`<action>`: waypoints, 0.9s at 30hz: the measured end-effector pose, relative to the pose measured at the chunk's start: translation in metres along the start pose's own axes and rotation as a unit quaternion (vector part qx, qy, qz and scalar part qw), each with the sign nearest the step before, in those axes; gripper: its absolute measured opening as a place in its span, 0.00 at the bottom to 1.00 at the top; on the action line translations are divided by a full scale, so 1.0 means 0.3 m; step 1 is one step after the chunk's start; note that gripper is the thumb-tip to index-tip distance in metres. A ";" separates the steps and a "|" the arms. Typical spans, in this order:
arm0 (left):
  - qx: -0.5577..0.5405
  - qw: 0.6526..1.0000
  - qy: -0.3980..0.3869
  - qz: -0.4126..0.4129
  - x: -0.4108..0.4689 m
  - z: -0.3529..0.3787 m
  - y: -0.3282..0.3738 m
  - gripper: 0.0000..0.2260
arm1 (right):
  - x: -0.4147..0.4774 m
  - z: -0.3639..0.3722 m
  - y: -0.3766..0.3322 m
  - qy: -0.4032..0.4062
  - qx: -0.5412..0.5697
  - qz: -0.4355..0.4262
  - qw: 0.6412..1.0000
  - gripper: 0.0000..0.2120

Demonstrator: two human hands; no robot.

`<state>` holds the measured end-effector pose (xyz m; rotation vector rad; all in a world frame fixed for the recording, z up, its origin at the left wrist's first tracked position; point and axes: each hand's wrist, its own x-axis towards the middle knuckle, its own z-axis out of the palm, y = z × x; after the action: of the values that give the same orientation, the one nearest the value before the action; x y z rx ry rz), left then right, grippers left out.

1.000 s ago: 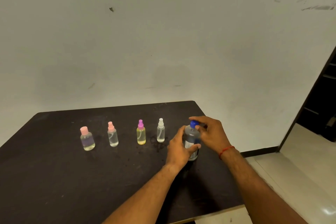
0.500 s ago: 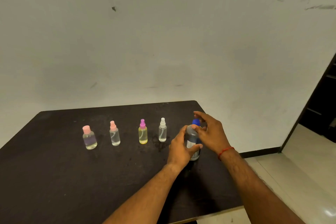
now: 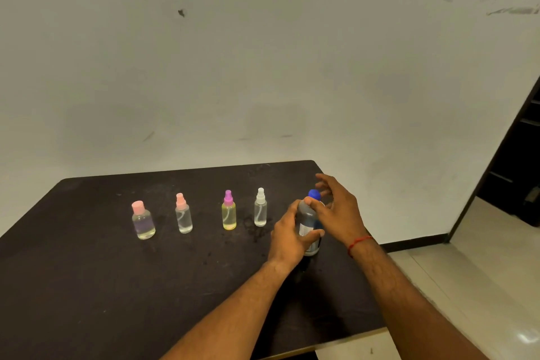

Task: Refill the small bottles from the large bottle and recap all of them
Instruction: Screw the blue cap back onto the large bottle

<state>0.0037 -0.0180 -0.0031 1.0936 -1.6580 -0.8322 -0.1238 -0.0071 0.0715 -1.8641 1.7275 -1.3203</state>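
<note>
Since a second ago the right hand [image 3: 340, 213] has let go of the blue cap [image 3: 314, 194]: its fingers [image 3: 325, 181], then pinched on the cap, are now released and spread loosely above and behind it, and only the thumb lies near the shoulder of the big bottle [image 3: 305, 218], just under the cap. The bottles stand where they stood. On the dark bench [image 3: 87, 286], four small bottles stand upright in a row, each capped and apart from its neighbours. Farthest left is the squat bottle [image 3: 143, 221] with a flat pink cap and clear liquid, then the pink sprayer [image 3: 183, 215], the yellow sprayer [image 3: 228, 213] with a magenta top, and the white sprayer [image 3: 260, 209]. Just right of the row, the left hand [image 3: 287, 238] is wrapped round the body of the big bottle, fingers on the far side and thumb across its label. That bottle stands upright on the bench near its right edge, the blue cap on. A red thread [image 3: 359, 241] circles the right wrist. Pale floor [image 3: 482, 257] shows beyond the bench at the right.
</note>
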 end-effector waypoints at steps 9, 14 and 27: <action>-0.003 1.000 -0.008 -0.008 -0.006 -0.006 0.006 0.29 | 0.009 0.011 -0.016 0.025 -0.075 -0.040 0.996 0.10; 0.001 1.000 -0.004 -0.009 -0.009 -0.005 0.007 0.29 | 0.017 0.026 -0.035 0.043 -0.119 0.005 0.992 0.13; 0.028 0.999 -0.036 -0.030 -0.013 -0.027 0.038 0.30 | -0.013 0.035 -0.053 0.047 -0.126 0.058 0.989 0.11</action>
<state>0.0087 -0.0104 0.0082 1.1688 -1.7248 -0.8780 -0.1052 -0.0035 0.0756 -1.8197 2.1037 -1.2110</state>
